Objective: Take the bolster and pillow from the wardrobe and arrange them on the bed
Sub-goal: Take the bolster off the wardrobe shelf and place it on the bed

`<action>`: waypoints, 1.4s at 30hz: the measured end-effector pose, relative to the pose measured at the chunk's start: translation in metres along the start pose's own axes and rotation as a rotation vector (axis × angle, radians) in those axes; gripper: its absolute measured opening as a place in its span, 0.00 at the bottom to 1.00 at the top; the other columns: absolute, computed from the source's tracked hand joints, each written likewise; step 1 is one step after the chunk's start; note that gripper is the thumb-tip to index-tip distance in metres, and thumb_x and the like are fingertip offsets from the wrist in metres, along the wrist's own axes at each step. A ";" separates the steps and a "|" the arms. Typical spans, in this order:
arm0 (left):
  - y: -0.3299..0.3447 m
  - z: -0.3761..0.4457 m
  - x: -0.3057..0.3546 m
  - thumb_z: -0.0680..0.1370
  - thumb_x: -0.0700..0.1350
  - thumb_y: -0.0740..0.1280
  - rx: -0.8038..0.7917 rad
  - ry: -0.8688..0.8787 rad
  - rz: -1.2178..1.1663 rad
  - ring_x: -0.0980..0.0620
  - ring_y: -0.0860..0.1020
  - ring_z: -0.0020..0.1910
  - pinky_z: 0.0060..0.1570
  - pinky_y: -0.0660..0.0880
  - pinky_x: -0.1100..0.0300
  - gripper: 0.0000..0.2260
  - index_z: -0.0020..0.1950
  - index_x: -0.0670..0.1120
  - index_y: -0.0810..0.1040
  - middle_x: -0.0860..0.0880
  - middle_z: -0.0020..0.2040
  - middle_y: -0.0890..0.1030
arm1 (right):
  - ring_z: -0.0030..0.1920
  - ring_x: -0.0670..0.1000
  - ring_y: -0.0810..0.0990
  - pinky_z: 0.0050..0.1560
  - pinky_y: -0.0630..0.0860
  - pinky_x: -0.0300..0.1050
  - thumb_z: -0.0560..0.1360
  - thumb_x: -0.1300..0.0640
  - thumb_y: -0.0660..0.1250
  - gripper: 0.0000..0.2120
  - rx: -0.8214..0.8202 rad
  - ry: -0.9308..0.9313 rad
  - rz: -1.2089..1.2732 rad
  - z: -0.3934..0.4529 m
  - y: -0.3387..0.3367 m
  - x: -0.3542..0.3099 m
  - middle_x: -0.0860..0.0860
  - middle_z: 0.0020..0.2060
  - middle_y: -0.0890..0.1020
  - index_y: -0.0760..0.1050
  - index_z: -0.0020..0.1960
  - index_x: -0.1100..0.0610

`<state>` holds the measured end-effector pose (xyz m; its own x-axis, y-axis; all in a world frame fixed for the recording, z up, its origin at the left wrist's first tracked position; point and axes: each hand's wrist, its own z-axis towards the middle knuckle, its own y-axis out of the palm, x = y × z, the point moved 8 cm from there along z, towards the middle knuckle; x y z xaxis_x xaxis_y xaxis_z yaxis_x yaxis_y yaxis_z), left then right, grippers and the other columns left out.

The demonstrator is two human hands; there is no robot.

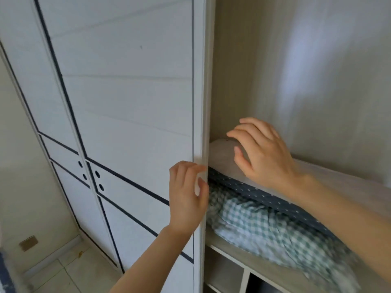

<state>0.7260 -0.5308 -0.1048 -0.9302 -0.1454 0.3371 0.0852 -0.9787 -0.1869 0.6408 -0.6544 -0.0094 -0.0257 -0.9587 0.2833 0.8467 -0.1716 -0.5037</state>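
We see the wardrobe open on the right half of the frame, its white sliding door (118, 115) with dark trim lines filling the left and centre. Our left hand (187, 197) sits at centre, fingers (195, 167) curled loosely on the door's vertical edge, thumb near the same edge; light contact, not a firm clamp. Our right hand (262, 155) is inside the opening, centre right, fingers (243, 136) spread wide and hovering over a grey rounded cushion (222, 157), holding nothing; whether it touches we cannot tell.

The stack lies on the wardrobe shelf (243, 261), lower right: grey cushion on top, a white layer (338, 180) running right behind the forearm, a dark blue dotted fabric (264, 196) under that, and green-white checked bedding (264, 229) at the bottom, blurred at its right end. Which piece is the bolster and which the pillow we cannot tell.

The door edge covers the left end of the stack, and the right forearm crosses over its middle. Below the shelf are small open cubbies (228, 273). Lower left shows tiled floor (63, 271) and a brownish wall plate (28, 243).
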 end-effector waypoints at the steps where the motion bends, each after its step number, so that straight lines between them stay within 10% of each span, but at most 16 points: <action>1: 0.013 -0.005 0.011 0.74 0.33 0.63 -0.038 0.070 -0.012 0.52 0.69 0.56 0.61 0.63 0.66 0.12 0.55 0.44 0.76 0.48 0.52 0.75 | 0.62 0.57 0.73 0.61 0.69 0.51 0.74 0.61 0.64 0.13 -0.026 0.030 -0.017 -0.012 0.002 0.010 0.56 0.52 0.81 0.78 0.57 0.62; 12: 0.175 -0.054 0.055 0.72 0.32 0.68 -0.487 0.101 -0.068 0.48 0.73 0.55 0.54 0.74 0.52 0.13 0.54 0.43 0.79 0.47 0.51 0.78 | 0.53 0.59 0.78 0.51 0.76 0.54 0.72 0.60 0.68 0.12 -0.350 0.268 -0.174 -0.142 0.020 0.118 0.57 0.47 0.81 0.78 0.54 0.62; 19: 0.263 -0.066 0.038 0.76 0.47 0.70 -0.727 -0.015 0.053 0.44 0.63 0.72 0.71 0.62 0.44 0.21 0.68 0.47 0.73 0.47 0.69 0.71 | 0.55 0.59 0.76 0.54 0.74 0.54 0.76 0.55 0.63 0.14 -0.547 0.437 -0.160 -0.188 0.056 0.213 0.57 0.51 0.81 0.76 0.58 0.61; 30: 0.299 -0.075 -0.002 0.75 0.50 0.70 -0.380 -0.680 0.198 0.39 0.54 0.77 0.73 0.53 0.38 0.31 0.74 0.41 0.63 0.42 0.78 0.55 | 0.61 0.62 0.72 0.60 0.71 0.54 0.79 0.46 0.54 0.23 -0.838 0.657 -0.099 -0.236 0.165 0.344 0.61 0.60 0.75 0.71 0.64 0.61; 42: 0.311 -0.107 -0.014 0.74 0.50 0.71 -0.151 -1.232 -0.182 0.43 0.53 0.78 0.73 0.61 0.46 0.48 0.79 0.52 0.37 0.49 0.80 0.39 | 0.68 0.63 0.69 0.66 0.67 0.59 0.74 0.30 0.46 0.39 -1.099 0.959 0.124 -0.274 0.239 0.410 0.62 0.70 0.68 0.59 0.73 0.58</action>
<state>0.7271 -0.8180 -0.2664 0.0345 -0.1282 0.9911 -0.1265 -0.9843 -0.1229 0.6868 -1.1507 -0.2373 -0.6924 -0.6851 -0.2264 0.0584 0.2595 -0.9640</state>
